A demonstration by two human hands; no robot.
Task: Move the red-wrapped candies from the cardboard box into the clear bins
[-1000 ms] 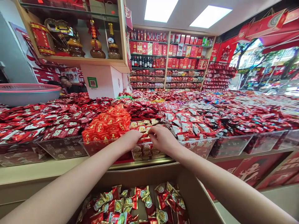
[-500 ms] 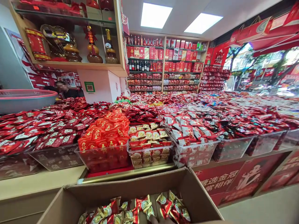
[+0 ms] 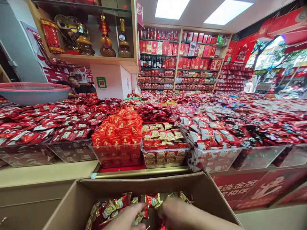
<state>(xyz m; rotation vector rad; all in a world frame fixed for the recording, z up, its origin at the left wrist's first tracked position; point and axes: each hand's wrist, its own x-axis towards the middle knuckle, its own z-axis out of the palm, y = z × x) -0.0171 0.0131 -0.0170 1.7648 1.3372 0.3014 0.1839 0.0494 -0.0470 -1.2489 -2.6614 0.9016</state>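
An open cardboard box [image 3: 82, 195] stands in front of me at the bottom of the view. Loose red-and-gold wrapped candies [image 3: 114, 207] lie on its floor, mostly to the left. My left hand [image 3: 127, 218] reaches in over these candies, its fingers stretched out and apart. To its right, my right hand [image 3: 176, 210] is down among other candies, smeared by motion. Its fingers and whatever they may hold cannot be made out. Just beyond the box, a clear plastic bin [image 3: 165, 158] is stacked with similar gold-and-red candies.
Beside that bin stand a bin of orange-red packets [image 3: 117, 156] and a bin of white-and-red packets [image 3: 216, 156]. Heaped candies spread across the counter behind. A blue-and-pink basket [image 3: 35, 94] sits at left, near a person [image 3: 82, 88]. A glass-shelved cabinet [image 3: 96, 60] overhangs the left.
Both hands have come into the box; before, only fingertips showed at its bottom edge. The whole scene has shifted slightly right in view as my head turned.
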